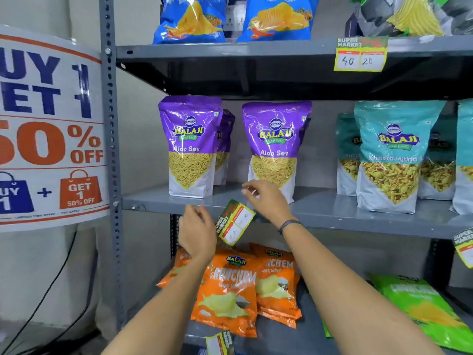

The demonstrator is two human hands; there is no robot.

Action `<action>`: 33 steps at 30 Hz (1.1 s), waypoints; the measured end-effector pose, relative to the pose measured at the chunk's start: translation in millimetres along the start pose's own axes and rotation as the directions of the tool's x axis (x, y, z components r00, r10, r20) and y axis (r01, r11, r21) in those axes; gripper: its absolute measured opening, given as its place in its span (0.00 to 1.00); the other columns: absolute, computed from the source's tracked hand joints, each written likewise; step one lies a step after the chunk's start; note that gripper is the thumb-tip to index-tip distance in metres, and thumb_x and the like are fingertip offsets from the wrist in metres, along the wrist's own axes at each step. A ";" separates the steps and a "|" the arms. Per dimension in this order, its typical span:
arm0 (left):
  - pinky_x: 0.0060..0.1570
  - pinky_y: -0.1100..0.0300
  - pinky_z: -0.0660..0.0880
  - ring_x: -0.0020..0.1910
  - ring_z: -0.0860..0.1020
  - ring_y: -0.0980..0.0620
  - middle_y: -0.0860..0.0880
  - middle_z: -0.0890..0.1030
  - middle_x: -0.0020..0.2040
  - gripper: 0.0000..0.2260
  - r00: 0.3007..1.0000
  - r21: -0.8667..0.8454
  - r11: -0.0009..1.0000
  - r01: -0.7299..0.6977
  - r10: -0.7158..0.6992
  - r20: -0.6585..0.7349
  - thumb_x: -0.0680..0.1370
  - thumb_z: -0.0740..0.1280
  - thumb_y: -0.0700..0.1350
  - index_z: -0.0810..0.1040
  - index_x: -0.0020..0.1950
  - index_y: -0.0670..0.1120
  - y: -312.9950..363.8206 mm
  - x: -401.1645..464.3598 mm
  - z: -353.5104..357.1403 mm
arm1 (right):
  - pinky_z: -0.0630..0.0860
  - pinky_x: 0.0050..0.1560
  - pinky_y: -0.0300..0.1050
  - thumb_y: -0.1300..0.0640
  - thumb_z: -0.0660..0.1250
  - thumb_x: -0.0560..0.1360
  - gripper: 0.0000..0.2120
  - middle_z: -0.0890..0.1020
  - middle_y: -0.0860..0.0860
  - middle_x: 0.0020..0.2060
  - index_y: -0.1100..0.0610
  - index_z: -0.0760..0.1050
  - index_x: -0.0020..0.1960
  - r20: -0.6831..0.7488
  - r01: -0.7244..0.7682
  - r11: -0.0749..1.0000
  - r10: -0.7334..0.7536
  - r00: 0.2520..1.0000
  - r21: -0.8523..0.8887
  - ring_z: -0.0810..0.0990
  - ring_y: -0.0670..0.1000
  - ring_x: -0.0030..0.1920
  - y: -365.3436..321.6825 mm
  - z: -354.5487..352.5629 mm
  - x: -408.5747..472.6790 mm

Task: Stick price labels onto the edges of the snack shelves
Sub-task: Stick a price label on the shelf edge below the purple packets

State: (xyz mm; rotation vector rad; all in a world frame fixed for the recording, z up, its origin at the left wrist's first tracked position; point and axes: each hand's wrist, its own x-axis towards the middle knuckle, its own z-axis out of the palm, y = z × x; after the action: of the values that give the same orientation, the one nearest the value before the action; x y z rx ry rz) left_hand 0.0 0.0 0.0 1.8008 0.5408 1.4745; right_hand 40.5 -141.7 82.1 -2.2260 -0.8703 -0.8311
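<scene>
A green, yellow and red price label [236, 222] hangs tilted in front of the middle shelf's grey front edge [358, 221]. Its upper right side is tucked under my right hand [267, 201], whose thumb and forefinger are pinched together above the shelf board. My left hand [197, 233] is just left of the label with its fingers curled; whether it touches the label cannot be told. Another label [361, 55], marked 40 and 20, is stuck on the top shelf edge. A third label [464, 245] hangs at the far right, and one more label [220, 343] sits at the bottom shelf edge.
Purple Aloo Sev bags [190, 147] and teal Khatta Mitha bags [391, 157] stand on the middle shelf. Orange Crunchem packs [230, 290] and a green pack [425, 308] lie below, blue chip bags [189, 19] above. A perforated upright [110, 124] and a promo poster [48, 129] are at the left.
</scene>
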 end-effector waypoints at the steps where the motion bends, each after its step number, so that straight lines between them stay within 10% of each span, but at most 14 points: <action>1: 0.38 0.48 0.73 0.43 0.76 0.38 0.41 0.77 0.39 0.13 0.993 0.010 0.993 0.114 -0.114 0.043 0.79 0.57 0.51 0.68 0.40 0.44 -5.5 -2.9 -2.1 | 0.77 0.54 0.52 0.54 0.65 0.76 0.11 0.84 0.56 0.52 0.56 0.78 0.57 0.064 -0.023 0.999 0.022 0.998 0.022 0.80 0.57 0.52 -1.7 7.5 0.1; 6: 0.48 0.50 0.74 0.46 0.78 0.42 0.42 0.79 0.44 0.20 0.813 -0.068 0.910 0.409 -0.329 0.480 0.79 0.56 0.59 0.73 0.46 0.43 -27.5 -2.8 5.5 | 0.78 0.55 0.55 0.53 0.67 0.75 0.11 0.83 0.56 0.54 0.55 0.78 0.56 0.155 -0.075 0.997 0.078 0.985 -0.025 0.79 0.57 0.56 -12.5 28.9 -1.7; 10: 0.25 0.63 0.71 0.25 0.73 0.55 0.50 0.77 0.27 0.12 0.707 -0.326 0.765 0.555 -0.228 0.670 0.78 0.64 0.46 0.73 0.37 0.44 -26.2 3.0 2.2 | 0.79 0.53 0.54 0.55 0.67 0.75 0.08 0.84 0.56 0.52 0.55 0.80 0.52 0.094 -0.118 0.993 0.117 0.989 0.002 0.80 0.56 0.55 -10.9 35.8 1.6; 18: 0.20 0.72 0.68 0.23 0.74 0.61 0.48 0.77 0.30 0.13 0.775 -0.277 0.892 0.359 -0.119 0.621 0.75 0.69 0.36 0.72 0.32 0.43 -24.6 27.3 -11.0 | 0.77 0.46 0.49 0.58 0.68 0.74 0.04 0.85 0.57 0.45 0.55 0.81 0.47 0.091 -0.172 0.982 0.165 0.982 0.072 0.81 0.57 0.49 -10.5 36.8 1.2; 25: 0.35 0.58 0.73 0.34 0.78 0.53 0.51 0.80 0.33 0.07 0.763 -0.085 0.992 -0.088 0.122 0.635 0.71 0.73 0.44 0.79 0.38 0.42 -28.5 51.1 -19.3 | 0.76 0.46 0.51 0.53 0.71 0.71 0.05 0.85 0.54 0.41 0.55 0.80 0.42 0.047 -0.083 0.989 0.090 0.995 -0.121 0.79 0.55 0.48 -5.6 37.3 -27.5; 33: 0.43 0.47 0.79 0.40 0.81 0.48 0.46 0.84 0.39 0.07 0.769 -0.033 0.986 -0.166 0.150 0.621 0.71 0.73 0.46 0.79 0.40 0.43 -25.6 49.5 -14.3 | 0.75 0.50 0.52 0.53 0.70 0.73 0.06 0.85 0.55 0.42 0.56 0.80 0.43 0.053 -0.020 0.975 0.033 0.998 -0.220 0.78 0.56 0.50 -8.0 36.7 -31.9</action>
State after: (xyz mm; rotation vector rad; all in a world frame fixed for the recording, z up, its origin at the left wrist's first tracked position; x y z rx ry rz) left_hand 2.0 55.9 13.8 2.2452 0.0645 0.8713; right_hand 27.9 -122.3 38.6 -2.4582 -0.8063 -0.8931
